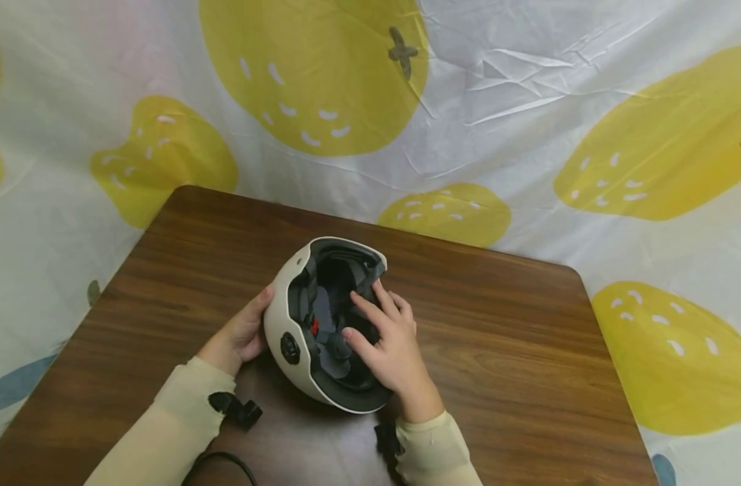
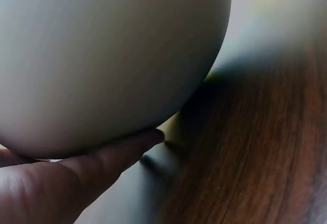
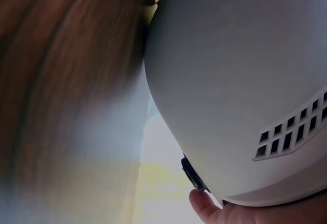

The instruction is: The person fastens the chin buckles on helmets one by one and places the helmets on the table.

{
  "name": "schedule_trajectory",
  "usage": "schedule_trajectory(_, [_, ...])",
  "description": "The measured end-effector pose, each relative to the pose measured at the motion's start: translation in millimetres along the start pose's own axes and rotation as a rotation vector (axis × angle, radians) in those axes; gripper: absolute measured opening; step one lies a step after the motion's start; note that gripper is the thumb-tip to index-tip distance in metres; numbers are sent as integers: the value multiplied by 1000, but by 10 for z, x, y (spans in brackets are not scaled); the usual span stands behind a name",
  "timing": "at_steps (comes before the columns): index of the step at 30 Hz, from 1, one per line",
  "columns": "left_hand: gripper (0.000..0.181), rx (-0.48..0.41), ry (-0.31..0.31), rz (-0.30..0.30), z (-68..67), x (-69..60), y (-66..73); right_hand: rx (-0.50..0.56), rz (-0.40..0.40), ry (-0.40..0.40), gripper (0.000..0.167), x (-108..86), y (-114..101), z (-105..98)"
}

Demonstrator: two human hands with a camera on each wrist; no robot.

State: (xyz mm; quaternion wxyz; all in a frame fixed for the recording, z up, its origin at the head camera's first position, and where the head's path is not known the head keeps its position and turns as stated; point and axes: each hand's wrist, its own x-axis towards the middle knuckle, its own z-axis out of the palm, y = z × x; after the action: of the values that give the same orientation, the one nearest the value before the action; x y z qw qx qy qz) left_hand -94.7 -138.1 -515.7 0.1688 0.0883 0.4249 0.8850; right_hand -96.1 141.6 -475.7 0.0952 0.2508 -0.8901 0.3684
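Note:
A white helmet (image 1: 277,307) rests tilted on the table, its opening turned up and toward the right. Dark padding (image 1: 324,310) lines the inside, with a red piece (image 1: 314,327) on a strap. My left hand (image 1: 243,334) holds the outer shell from the left; in the left wrist view its thumb (image 2: 117,155) lies along the smooth curve. Over the opening's right side is my right hand (image 1: 395,344), thumb and index finger stretched out, other fingers at the rim. The right wrist view shows a fingertip (image 3: 202,203) by a black piece (image 3: 193,175) at the shell's edge.
The brown wooden table (image 1: 516,358) extends around the helmet. Behind it hangs a white cloth (image 1: 498,135) with yellow fruit prints. A black cable (image 1: 227,457) curves at the front edge, and black camera mounts (image 1: 239,410) sit on both wrists.

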Motion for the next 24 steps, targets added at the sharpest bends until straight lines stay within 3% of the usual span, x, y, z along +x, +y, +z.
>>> schedule_trajectory(3, [48,-2,-35,2,-8,28,-22,-3,-8,12,56,-2,23,6])
schedule_trajectory(11, [53,-6,-4,5,-1,50,-32,11,-13,18,59,23,51,-2])
schedule_trajectory(14, [49,-31,-4,-13,5,39,-31,10,-1,37,67,11,35,-47])
schedule_trajectory(18, [48,-28,0,-33,15,32,-18,45,-30,43,82,-41,-147,-171])
schedule_trajectory(20, [47,-27,5,-33,16,28,-11,78,-67,-3,86,-77,-317,-228])
schedule_trajectory(24, [46,-41,11,-19,15,21,-8,104,-107,-201,100,-147,-644,-245])
